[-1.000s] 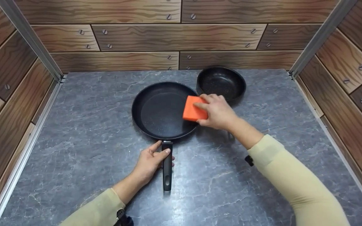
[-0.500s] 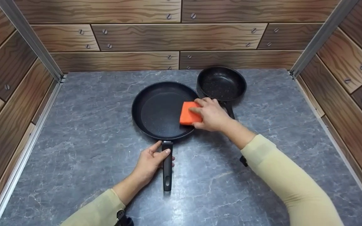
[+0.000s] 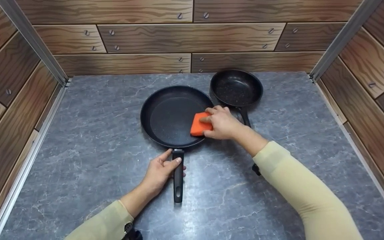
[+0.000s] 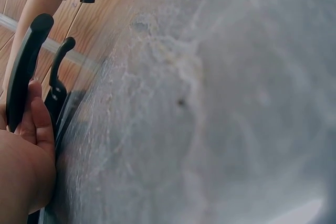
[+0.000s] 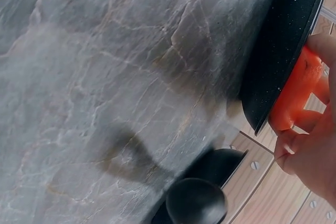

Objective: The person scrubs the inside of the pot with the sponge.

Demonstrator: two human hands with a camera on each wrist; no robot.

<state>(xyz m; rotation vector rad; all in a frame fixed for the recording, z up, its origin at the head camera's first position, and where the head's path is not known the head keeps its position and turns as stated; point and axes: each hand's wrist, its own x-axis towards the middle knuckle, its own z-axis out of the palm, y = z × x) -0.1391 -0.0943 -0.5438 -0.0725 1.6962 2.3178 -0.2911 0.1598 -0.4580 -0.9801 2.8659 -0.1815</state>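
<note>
A large black frying pan (image 3: 168, 116) lies on the grey marbled tabletop with its handle (image 3: 178, 186) toward me. My left hand (image 3: 158, 171) grips that handle close to the pan, thumb on top and fingers underneath; the left wrist view shows the handle (image 4: 26, 66) rising from the fingers. My right hand (image 3: 223, 123) pinches an orange sponge (image 3: 199, 125) at the pan's right inner side. In the right wrist view the sponge (image 5: 300, 90) is squeezed between thumb and fingers at the rim of the pan (image 5: 283, 40).
A smaller black speckled pan (image 3: 237, 87) stands at the back right, close to the large pan's rim. Its handle (image 3: 244, 116) points toward me, partly behind my right hand. Wood-patterned walls (image 3: 145, 38) enclose the tabletop (image 3: 88, 133) at the back and sides.
My right hand has moved the sponge down and slightly left along the pan's right side, uncovering the small pan's handle. The left hand and the large pan have stayed in place.
</note>
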